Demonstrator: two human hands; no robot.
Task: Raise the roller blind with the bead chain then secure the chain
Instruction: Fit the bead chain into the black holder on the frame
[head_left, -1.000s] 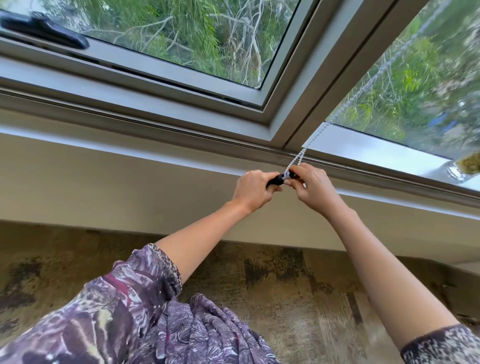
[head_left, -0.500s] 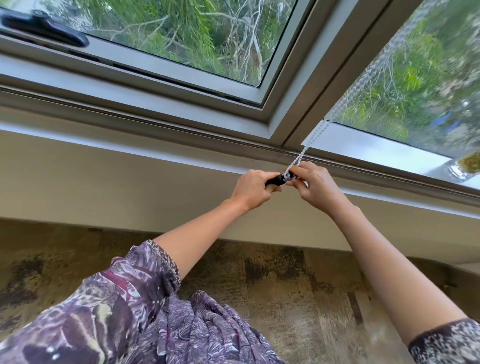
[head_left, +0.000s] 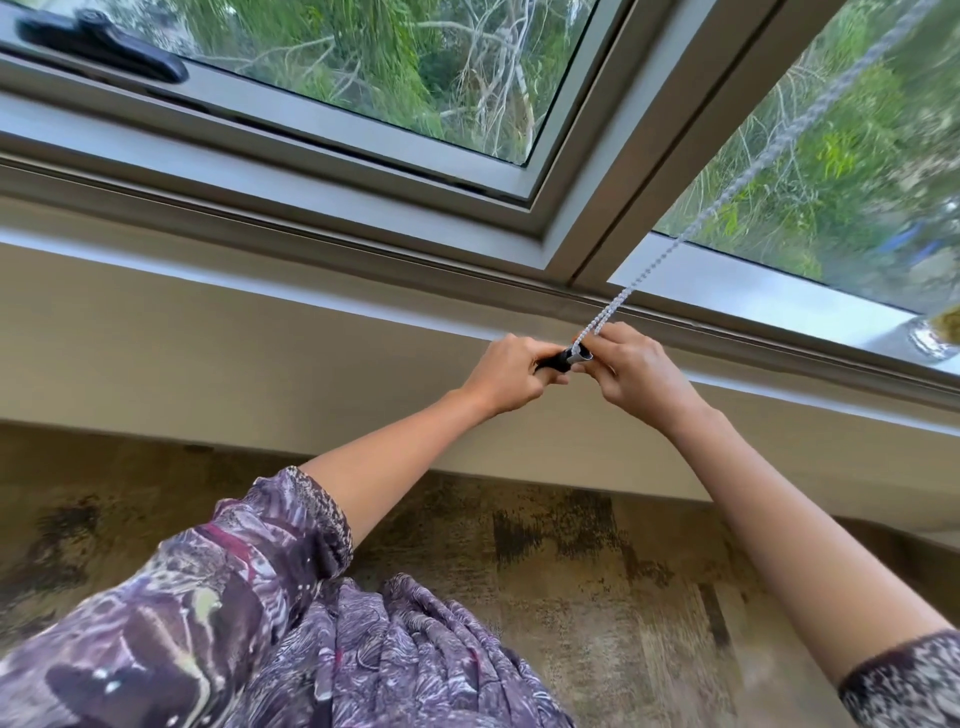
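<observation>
A white bead chain (head_left: 727, 195) runs taut from the upper right down across the window to my hands at the sill. Its lower end loops into a small black chain holder (head_left: 563, 359) with a metal tip. My left hand (head_left: 506, 376) grips the black holder from the left. My right hand (head_left: 636, 371) pinches the chain and the holder's tip from the right. Both hands touch at the holder, just below the window frame. The roller blind itself is out of view.
A grey window frame (head_left: 587, 218) divides two panes with trees outside. A black window handle (head_left: 104, 47) sits on the frame at top left. A glass object (head_left: 935, 338) stands on the sill at far right. Mottled brown floor lies below.
Both hands stay together at the holder, with the fingers shifting slightly. The holder's metal tip now shows more between the hands.
</observation>
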